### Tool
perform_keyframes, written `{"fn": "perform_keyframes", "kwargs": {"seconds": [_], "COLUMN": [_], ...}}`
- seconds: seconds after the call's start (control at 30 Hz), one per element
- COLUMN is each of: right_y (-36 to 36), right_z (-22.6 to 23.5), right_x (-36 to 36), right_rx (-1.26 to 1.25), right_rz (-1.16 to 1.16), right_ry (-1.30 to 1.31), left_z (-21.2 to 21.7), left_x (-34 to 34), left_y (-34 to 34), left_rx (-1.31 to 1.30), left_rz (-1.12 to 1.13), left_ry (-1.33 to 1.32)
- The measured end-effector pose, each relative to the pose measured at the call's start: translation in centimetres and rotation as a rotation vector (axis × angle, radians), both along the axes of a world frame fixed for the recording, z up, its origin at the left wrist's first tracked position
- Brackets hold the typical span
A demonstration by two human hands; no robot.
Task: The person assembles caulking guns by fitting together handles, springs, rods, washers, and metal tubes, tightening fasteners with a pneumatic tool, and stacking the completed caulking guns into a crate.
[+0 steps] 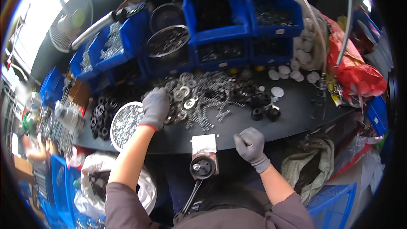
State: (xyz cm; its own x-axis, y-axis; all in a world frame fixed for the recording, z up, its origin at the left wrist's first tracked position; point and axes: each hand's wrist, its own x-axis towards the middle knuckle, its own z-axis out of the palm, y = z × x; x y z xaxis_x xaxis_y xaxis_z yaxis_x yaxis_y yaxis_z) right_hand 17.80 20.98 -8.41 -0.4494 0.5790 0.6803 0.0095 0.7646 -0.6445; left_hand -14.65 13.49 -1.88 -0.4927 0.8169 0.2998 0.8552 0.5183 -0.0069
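Observation:
My left hand point(155, 107), in a grey glove with a red cuff, reaches over the table between a white bowl point(112, 132) of small shiny metal parts and a pile of metal rings point(185, 91). Its fingers are bent together and pressed down; whatever they pinch is hidden. Held in a fist above the table's front edge, my grey-gloved right hand point(251, 146) shows nothing sticking out of it. Between the hands, at the table edge, stands a small fixture with a black round part point(202, 167) on it, a pale block point(204, 144) behind and a dark lever point(193, 196) running toward me.
Blue bins point(222, 34) of small parts line the back. Springs or screws point(207, 114) and black rubber-like parts point(258, 99) lie across the table point(237, 123). White discs point(277, 91) sit at right. Sacks point(311, 165) flank me below, and a fan point(72, 21) stands far left.

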Motion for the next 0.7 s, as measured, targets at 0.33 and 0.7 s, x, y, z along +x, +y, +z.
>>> {"fn": "perform_keyframes", "kwargs": {"seconds": [0.33,0.7], "right_y": [11.5,22.2], "right_z": [8.3,-0.6], "right_x": [4.9,7.0], "right_rx": [-0.448,-0.315], "right_rz": [-0.261,-0.441], "right_ry": [0.095,-0.603], "left_z": [8.6,12.0], "left_x": [5.8,14.5], "left_y": [-5.4,-10.2], "left_rx": [0.397,-0.082], "left_rz": [-0.234,-0.224], "left_ry": [-0.746,-1.33]}}
